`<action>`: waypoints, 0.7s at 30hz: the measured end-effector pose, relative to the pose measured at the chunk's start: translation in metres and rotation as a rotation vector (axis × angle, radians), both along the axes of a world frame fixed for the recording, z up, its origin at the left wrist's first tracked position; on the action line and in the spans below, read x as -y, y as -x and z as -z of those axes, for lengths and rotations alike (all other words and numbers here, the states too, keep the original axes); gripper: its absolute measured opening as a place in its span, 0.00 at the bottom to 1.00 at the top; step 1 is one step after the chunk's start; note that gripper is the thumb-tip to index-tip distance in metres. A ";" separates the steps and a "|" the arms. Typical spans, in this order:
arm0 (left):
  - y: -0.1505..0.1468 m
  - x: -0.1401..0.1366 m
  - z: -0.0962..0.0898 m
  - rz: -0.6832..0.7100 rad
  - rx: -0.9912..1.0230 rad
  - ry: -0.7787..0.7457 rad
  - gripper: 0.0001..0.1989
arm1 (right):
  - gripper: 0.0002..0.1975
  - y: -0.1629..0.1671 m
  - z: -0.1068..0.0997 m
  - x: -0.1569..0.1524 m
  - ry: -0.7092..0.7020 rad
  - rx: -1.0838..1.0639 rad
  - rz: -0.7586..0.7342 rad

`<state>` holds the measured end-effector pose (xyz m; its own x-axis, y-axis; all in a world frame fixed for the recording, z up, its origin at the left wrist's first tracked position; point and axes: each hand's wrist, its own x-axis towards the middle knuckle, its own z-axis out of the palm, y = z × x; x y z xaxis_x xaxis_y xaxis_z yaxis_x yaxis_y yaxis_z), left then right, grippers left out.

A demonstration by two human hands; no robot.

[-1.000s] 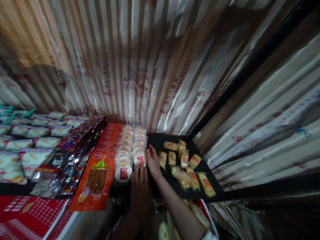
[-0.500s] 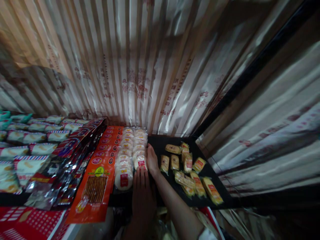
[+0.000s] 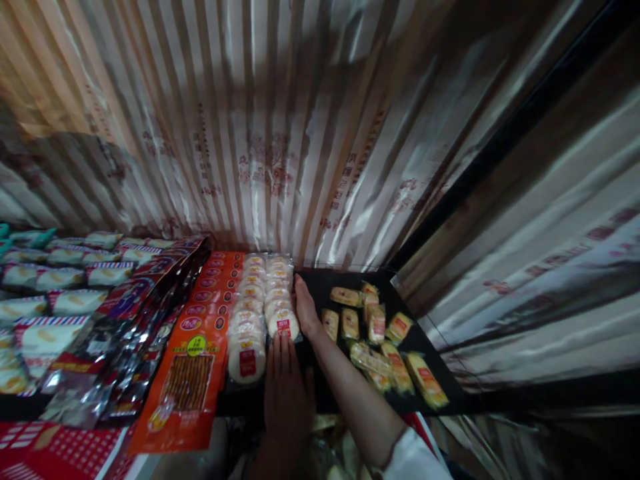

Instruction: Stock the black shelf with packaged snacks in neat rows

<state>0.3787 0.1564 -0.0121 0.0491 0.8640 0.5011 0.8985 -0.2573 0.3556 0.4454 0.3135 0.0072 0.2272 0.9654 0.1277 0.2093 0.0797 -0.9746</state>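
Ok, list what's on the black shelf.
On the shelf: green packets, white packets, dark packets, orange packets, two rows of round white packs, and yellow packs. The left hand is at the front of the right row, the right hand beside it. Anything beneath these is hidden.

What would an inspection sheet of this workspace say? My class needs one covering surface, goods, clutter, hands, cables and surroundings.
Surface: black shelf, dimly lit.
Goods: round white items in clear wrap, set in a left row and a right row.
Clutter: yellow wrapped packets scattered at right; orange packets, dark shiny packets and striped white packets at left; red basket lower left.
Hands: left hand, fingers extended, at the right row's near end; right hand, open, along its right side.
Cables: no power cable seen.
Surroundings: ridged, printed sheeting behind; dark diagonal bar at right.
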 end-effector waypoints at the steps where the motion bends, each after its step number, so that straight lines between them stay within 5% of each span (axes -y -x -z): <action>1: 0.001 0.000 -0.001 0.005 -0.002 0.008 0.28 | 0.27 -0.001 -0.005 0.008 0.008 -0.019 0.024; 8: 0.005 0.004 -0.004 0.093 0.027 -0.028 0.27 | 0.21 -0.027 -0.022 0.129 -0.076 0.003 0.072; 15: 0.015 0.018 -0.009 0.231 0.133 -0.144 0.17 | 0.14 -0.092 0.011 0.278 -0.019 0.412 0.196; 21: -0.017 0.091 0.004 0.395 0.260 0.019 0.16 | 0.18 -0.160 0.026 0.312 0.186 0.799 0.310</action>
<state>0.3961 0.0656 -0.0160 0.2507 0.8135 0.5247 0.6135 -0.5528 0.5639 0.6058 0.0017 -0.0192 0.3928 0.8958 0.2077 0.8208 -0.2397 -0.5185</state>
